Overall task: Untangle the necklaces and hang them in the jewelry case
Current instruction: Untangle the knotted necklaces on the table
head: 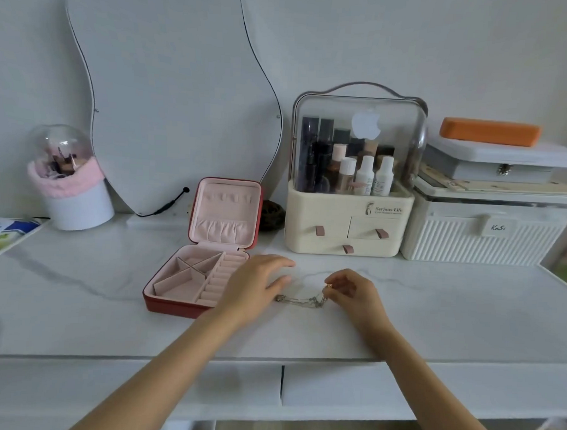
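Note:
A red jewelry case (169,304) with pink lining stands open on the white marble table, its lid upright and its tray of compartments bare. A tangle of thin metal necklaces (300,300) lies on the table just right of the case. My right hand (353,294) pinches one end of the chains at a small gold piece, lifted slightly off the surface. My left hand (255,282) hovers with fingers spread and straight between the case and the tangle, its thumb close to the chains' left end.
Behind the chains stands a cream cosmetics organizer (347,228) with a clear dome. A white ribbed box (484,238) with stacked boxes is at the right, a curvy mirror (170,93) and a domed brush holder (70,184) at the left.

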